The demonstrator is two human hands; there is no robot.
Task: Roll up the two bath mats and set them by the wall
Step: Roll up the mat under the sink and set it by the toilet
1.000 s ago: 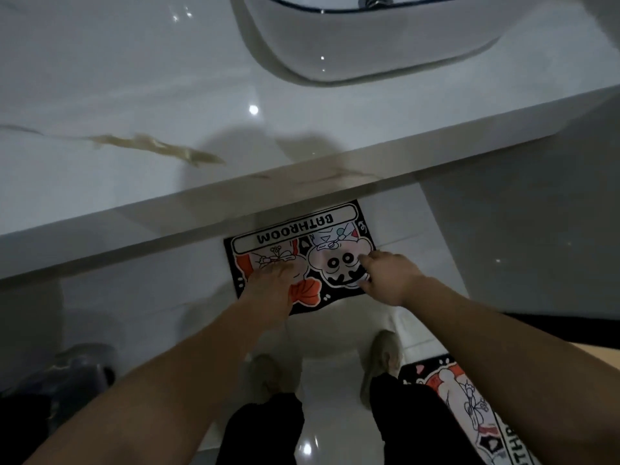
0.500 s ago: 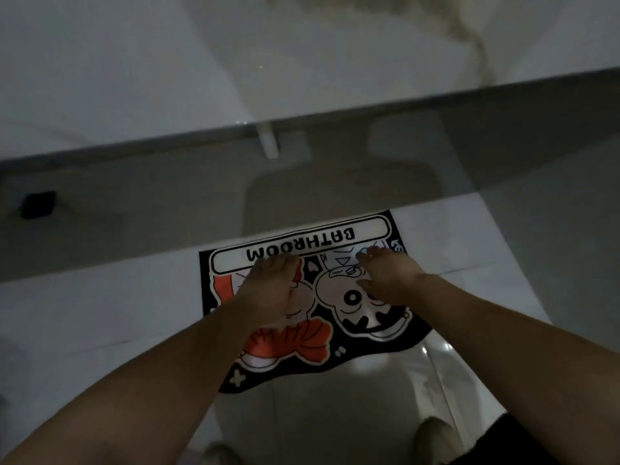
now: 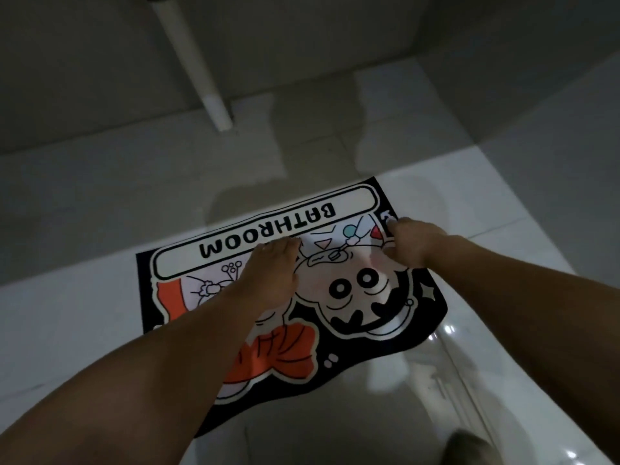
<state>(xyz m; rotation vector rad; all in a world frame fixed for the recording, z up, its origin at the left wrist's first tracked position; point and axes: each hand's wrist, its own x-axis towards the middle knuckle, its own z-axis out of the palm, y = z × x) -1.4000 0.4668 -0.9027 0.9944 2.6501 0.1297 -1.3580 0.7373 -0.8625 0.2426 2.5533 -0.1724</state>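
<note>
L hand [image 3: 268, 276] flat on bath mat [image 3: 352, 307]; R hand [image 3: 411, 243] pinching its edge (dim light).

Camera now lower and nearer bath mat [image 3: 362, 297]; countertop and sink gone from view, white pipe [image 3: 198, 65] now visible above. Right hand [image 3: 411, 243] shifts outward from mat's middle to its right edge, fingers curled there. Left hand [image 3: 271, 276] stays flat but sits nearer lettering. Second mat out of frame.

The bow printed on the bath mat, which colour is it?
Orange-red with black outline and a pale border, seen in the head view: the bow on the bath mat.
</note>
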